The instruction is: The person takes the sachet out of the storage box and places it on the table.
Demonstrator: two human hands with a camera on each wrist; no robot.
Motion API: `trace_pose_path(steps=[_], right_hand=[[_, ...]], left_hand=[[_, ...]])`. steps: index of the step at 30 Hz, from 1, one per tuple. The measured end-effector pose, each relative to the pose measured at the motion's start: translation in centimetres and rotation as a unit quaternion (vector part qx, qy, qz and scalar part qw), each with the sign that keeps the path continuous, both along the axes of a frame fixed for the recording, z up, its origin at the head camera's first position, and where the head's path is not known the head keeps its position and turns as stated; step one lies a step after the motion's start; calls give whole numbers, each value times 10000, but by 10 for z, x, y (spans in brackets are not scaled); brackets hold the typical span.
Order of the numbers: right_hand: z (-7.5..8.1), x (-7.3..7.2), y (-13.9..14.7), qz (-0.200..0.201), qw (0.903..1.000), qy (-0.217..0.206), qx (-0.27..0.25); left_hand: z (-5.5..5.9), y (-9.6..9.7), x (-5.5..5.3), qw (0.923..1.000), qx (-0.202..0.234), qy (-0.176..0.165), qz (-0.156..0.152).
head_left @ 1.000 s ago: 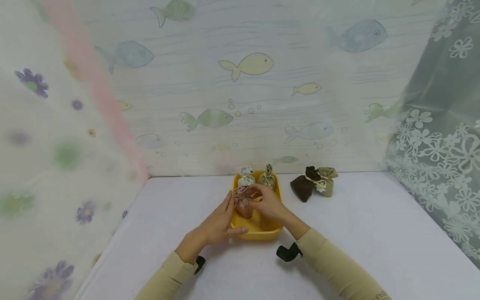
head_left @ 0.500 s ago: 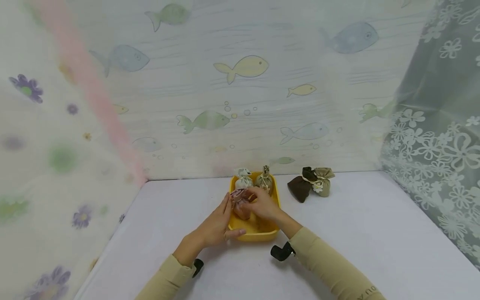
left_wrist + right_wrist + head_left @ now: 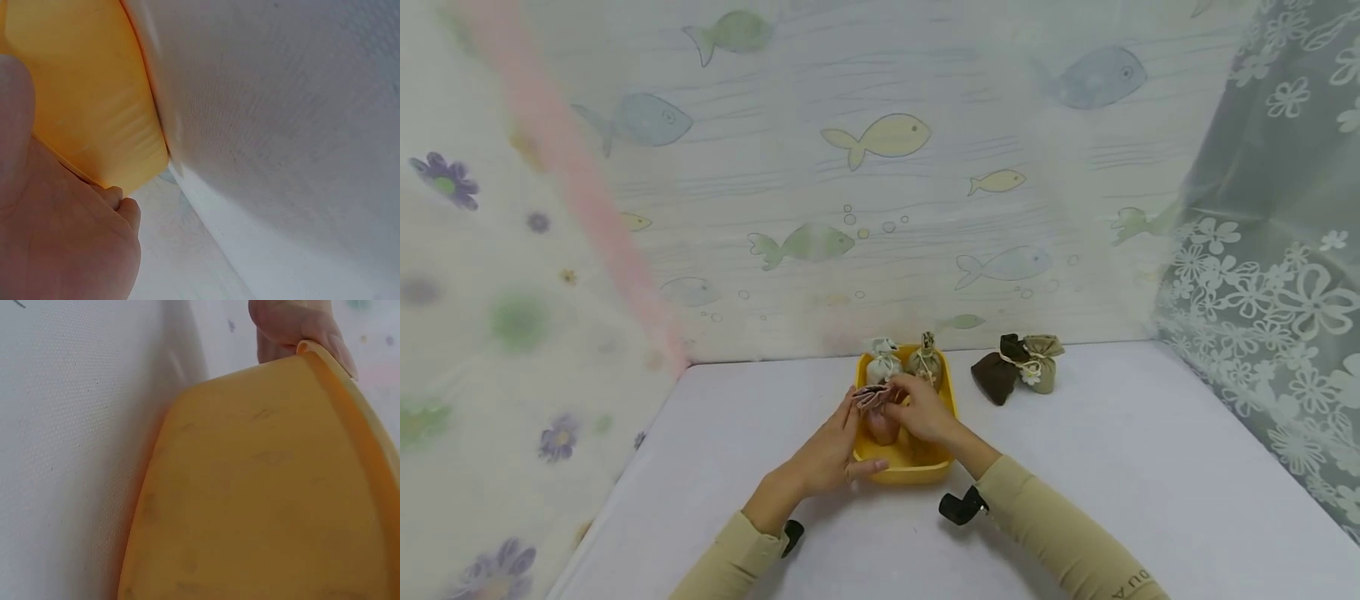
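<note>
A small pink drawstring pouch [image 3: 882, 428] stands inside the near part of a yellow tray [image 3: 917, 475], its ruffled top leaning left. My right hand [image 3: 923, 410] pinches the pouch near its gathered neck, with the thumb and fingers bent. Along the tray's left side lies my left hand [image 3: 826, 454], fingers mostly straight against the wall and thumb over the near rim. Close up in the left wrist view, its palm [image 3: 62, 244] touches the yellow wall. Behind the pink one, a pale pouch [image 3: 883, 367] and an olive-beige pouch [image 3: 925, 367] sit in the tray's far end.
A dark brown pouch [image 3: 996, 379] and a tan pouch [image 3: 1043, 367] with a small white flower lie together right of the tray. The white table [image 3: 1075, 500] ends at a fish-print curtain [image 3: 887, 208] behind. Flowered drapes hang on both sides.
The pink pouch's top has tipped left and toward me, and its folds have spread. My right hand still pinches it. The left hand keeps its place on the tray. The head view has shifted slightly.
</note>
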State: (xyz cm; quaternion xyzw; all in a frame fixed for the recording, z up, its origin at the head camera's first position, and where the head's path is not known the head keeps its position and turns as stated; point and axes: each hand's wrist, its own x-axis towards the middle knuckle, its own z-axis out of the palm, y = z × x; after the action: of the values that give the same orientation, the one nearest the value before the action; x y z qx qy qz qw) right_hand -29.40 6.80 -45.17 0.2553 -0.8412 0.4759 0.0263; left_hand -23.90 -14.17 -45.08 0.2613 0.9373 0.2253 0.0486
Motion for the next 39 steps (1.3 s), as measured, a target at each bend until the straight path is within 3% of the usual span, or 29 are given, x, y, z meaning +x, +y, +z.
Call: trace_pose_path(steps=[6,12,23,28,39], right_hand=[[4,4,4,12,9999,32,-129],[24,10,14,-63,9994,-292,-184],[50,23,49,-164,9992,-228,-293],[55,26,68,-308,9992,-89,-247],[58,36,113,-672,9972,-196,-243]], left_hand=[[1,0,2,10000,-5,-55,-9],[1,0,1,10000,-24,-12,11],[-6,-3,-3,10000,49,61,-14],[-11,-4,-5,9999,-11,130,2],[-3,0,-1,9998,-30,-189,114]])
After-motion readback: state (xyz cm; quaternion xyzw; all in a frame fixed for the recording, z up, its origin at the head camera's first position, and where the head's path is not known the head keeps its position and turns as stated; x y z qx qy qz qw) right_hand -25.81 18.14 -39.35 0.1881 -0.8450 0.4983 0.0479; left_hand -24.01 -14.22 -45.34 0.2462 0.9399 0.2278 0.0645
